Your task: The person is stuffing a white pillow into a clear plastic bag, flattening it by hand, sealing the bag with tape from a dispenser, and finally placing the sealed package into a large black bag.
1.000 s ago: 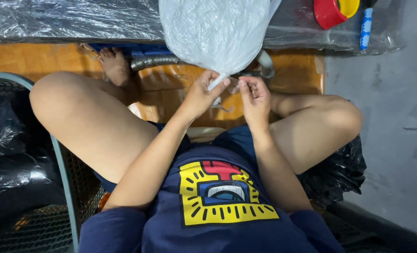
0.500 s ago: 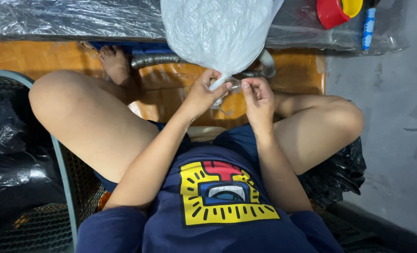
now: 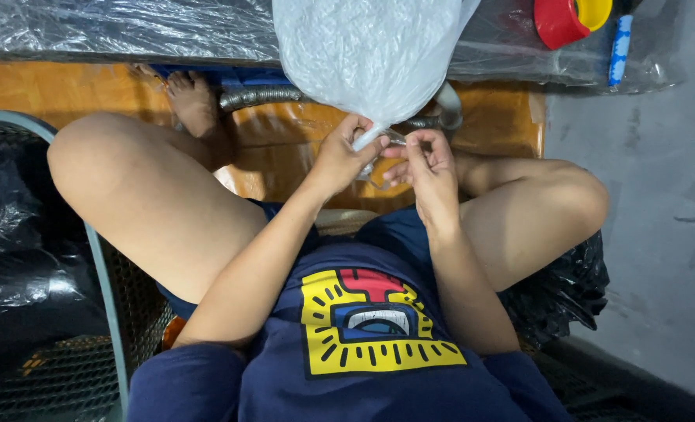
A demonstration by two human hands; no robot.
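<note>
A big clear plastic bag (image 3: 367,51), full of pale whitish contents, stands in front of my lap. Its gathered neck points down toward me. My left hand (image 3: 341,156) pinches that twisted neck between thumb and fingers. My right hand (image 3: 426,168) is right beside it, fingertips closed on the tip of the neck; whether there is a small tie there I cannot tell. I sit with bare knees spread and one bare foot (image 3: 195,105) on the orange floor mat.
A plastic-covered surface (image 3: 113,27) runs along the top. A red and yellow tape roll (image 3: 568,17) and a blue marker (image 3: 619,47) lie at top right. Black plastic bags (image 3: 11,258) in a wire basket (image 3: 109,305) are at left, grey concrete floor (image 3: 652,203) at right.
Both hands have worked slightly on the bag's neck; my right fingers have closed in nearer to the left hand. The bag has hardly moved.
</note>
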